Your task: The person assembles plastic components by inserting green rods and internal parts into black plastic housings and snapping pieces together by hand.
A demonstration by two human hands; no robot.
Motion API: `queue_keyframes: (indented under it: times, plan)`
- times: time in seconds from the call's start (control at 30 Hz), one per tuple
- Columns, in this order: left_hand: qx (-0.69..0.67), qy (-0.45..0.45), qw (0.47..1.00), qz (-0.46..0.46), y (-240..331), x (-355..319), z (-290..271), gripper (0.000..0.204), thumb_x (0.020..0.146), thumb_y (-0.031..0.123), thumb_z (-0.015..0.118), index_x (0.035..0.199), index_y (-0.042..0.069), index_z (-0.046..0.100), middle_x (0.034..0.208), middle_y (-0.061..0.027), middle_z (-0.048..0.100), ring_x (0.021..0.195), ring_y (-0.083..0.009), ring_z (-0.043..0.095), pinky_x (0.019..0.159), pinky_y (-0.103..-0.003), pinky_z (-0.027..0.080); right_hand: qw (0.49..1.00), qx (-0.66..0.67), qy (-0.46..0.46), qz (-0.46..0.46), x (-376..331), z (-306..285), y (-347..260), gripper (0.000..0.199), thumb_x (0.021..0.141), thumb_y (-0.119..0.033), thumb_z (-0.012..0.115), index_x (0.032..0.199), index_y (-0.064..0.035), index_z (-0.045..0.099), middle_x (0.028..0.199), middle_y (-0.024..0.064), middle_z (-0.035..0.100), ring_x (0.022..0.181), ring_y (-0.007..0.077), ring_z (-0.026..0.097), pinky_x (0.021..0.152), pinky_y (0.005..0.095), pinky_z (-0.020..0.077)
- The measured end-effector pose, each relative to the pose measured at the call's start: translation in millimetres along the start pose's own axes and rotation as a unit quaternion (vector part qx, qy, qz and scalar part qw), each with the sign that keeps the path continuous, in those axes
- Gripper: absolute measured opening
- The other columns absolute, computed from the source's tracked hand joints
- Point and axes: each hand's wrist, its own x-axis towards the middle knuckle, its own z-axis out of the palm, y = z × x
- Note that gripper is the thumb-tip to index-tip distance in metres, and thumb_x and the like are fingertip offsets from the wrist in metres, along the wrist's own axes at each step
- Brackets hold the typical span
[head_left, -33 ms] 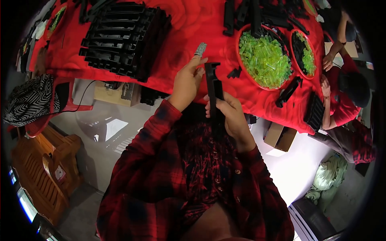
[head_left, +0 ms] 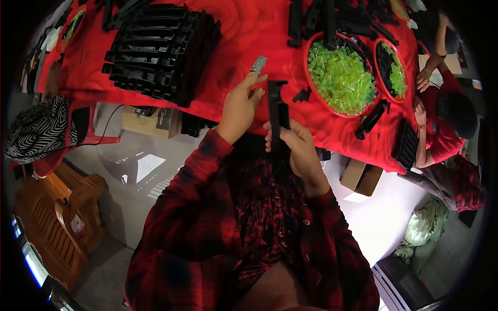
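Note:
My right hand [head_left: 300, 147] is closed around a long black plastic part [head_left: 276, 111], held nearly upright at the near edge of the red table. Its fingers and thumb wrap the lower half. My left hand [head_left: 241, 106] is just left of the part's upper end, a small gap apart from it. Its fingers are apart, the index stretched forward, with a speckled grey-white wrap [head_left: 258, 65] on the fingertip. I see nothing held in it. A small black piece [head_left: 302, 95] lies on the cloth right of the held part.
Stacked black plastic parts [head_left: 155, 52] stand on the red-covered table [head_left: 244, 31] at left. To the right are a red bowl of yellow-green clear pieces [head_left: 340, 78] and a smaller bowl [head_left: 391, 70]. Another person [head_left: 446, 114] sits at far right. A wooden chair [head_left: 57, 223] is at lower left.
The top of the black part has shifted slightly right, away from my left hand. Both hands stay almost in place.

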Motion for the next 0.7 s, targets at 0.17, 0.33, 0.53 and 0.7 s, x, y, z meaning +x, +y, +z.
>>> queue_keyframes:
  times: [0.17, 0.33, 0.53, 0.7]
  plan:
    - [-0.21, -0.023, 0.972, -0.1, 19, 2, -8, 0.044, 0.1, 0.0, 0.051, 0.144, -0.002, 0.046, 0.135, -0.0149, 0.062, 0.099, -0.0169, 0.067, 0.086, -0.028, 0.053, 0.981, -0.13, 0.122, -0.072, 29, -17, -1, 0.03, 0.105, -0.023, 0.051, 0.121, 0.0012, 0.059, 0.089, 0.0057, 0.062, 0.076, 0.0145, 0.064, 0.07, 0.0304, 0.055]
    - [-0.233, 0.017, 0.961, -0.147, 17, -11, -15, 0.048, 0.1, -0.001, 0.049, 0.148, 0.0, 0.043, 0.134, -0.0171, 0.061, 0.1, -0.019, 0.068, 0.087, -0.029, 0.053, 0.908, -0.357, 0.186, -0.115, 73, -32, 2, 0.03, 0.104, -0.024, 0.053, 0.119, 0.0015, 0.059, 0.091, 0.0108, 0.063, 0.079, 0.0201, 0.065, 0.071, 0.0353, 0.0538]
    - [-0.258, -0.007, 0.95, -0.174, 19, -27, -20, 0.047, 0.1, -0.001, 0.051, 0.146, 0.004, 0.047, 0.131, -0.0153, 0.064, 0.102, -0.0207, 0.068, 0.089, -0.032, 0.054, 0.702, -0.608, 0.266, -0.258, 97, -17, 1, 0.028, 0.097, -0.02, 0.061, 0.111, 0.004, 0.062, 0.105, 0.0232, 0.061, 0.096, 0.0415, 0.061, 0.084, 0.0482, 0.0497]
    - [-0.277, -0.025, 0.943, -0.182, 29, -34, -22, 0.051, 0.1, -0.003, 0.049, 0.15, 0.002, 0.042, 0.133, -0.0155, 0.062, 0.1, -0.0179, 0.067, 0.09, -0.031, 0.053, 0.607, -0.656, 0.279, -0.351, 94, -12, -2, 0.026, 0.094, -0.017, 0.064, 0.11, 0.0031, 0.062, 0.098, 0.0201, 0.062, 0.093, 0.0385, 0.06, 0.084, 0.0453, 0.0496]
